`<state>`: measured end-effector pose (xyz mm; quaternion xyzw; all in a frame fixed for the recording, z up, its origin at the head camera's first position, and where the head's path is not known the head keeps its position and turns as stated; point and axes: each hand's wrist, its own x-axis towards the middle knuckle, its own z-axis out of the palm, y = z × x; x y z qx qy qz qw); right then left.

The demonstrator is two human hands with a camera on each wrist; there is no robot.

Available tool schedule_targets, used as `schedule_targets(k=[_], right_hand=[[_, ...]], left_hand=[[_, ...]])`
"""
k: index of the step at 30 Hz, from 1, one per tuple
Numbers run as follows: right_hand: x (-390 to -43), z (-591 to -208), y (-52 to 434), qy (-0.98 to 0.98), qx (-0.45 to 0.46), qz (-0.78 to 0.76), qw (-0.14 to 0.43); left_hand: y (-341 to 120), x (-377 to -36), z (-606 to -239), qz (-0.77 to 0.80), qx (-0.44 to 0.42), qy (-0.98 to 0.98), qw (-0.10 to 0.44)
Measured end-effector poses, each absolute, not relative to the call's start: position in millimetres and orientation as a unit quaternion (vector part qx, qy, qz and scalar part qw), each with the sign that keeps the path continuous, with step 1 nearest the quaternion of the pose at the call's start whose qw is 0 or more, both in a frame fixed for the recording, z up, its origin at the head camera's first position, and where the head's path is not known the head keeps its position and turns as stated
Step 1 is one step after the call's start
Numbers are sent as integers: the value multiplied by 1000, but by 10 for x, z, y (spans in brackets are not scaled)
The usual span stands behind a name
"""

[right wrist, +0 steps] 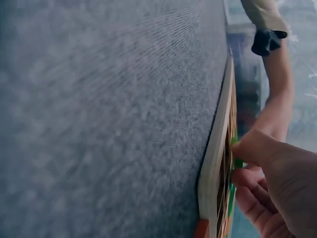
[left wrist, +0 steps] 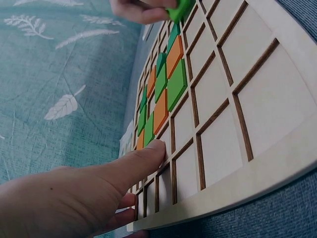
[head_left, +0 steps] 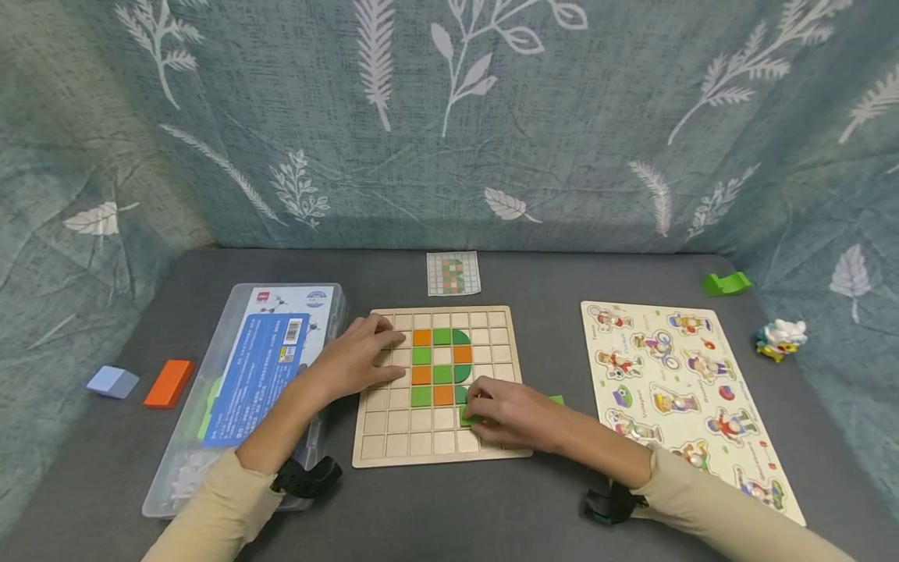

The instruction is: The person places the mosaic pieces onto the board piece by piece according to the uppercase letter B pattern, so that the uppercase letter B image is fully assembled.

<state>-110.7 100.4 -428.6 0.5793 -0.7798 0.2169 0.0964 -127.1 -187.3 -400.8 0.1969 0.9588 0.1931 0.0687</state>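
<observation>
A wooden grid board (head_left: 374, 445) lies in front of me, with orange, green and dark green tiles (head_left: 442, 374) in its middle cells. Between the thumb and fingers of my right hand (head_left: 520, 412) is a green tile (head_left: 466, 417), held over the board just below the lowest filled row. In the left wrist view that green tile (left wrist: 183, 9) shows at the top. My left hand (head_left: 354, 357) rests on the board's left side, fingers spread and thumb (left wrist: 151, 150) on the cells beside the tiles. It holds nothing. Another green piece (head_left: 557, 399) is partly hidden behind my right hand.
A small pattern card (head_left: 453, 274) lies behind the board. To the left are a clear plastic case (head_left: 281, 375), an orange block (head_left: 168, 383) and a pale blue block (head_left: 112, 382). On the right are a picture puzzle board (head_left: 674, 375), a green curved block (head_left: 726, 284) and a small toy figure (head_left: 781, 339).
</observation>
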Motion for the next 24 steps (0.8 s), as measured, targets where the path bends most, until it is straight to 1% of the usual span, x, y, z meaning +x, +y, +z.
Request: schedule_targets(k=[14,24], right_hand=[[-1092,-4238,913,-788,578,203,65],[-1068,-4238,927,-781,587,202,69]], left_hand=[[-1870,-1269,-4003,189,195,960,71],[-1856,-1266,-3989,187,193,961,71]])
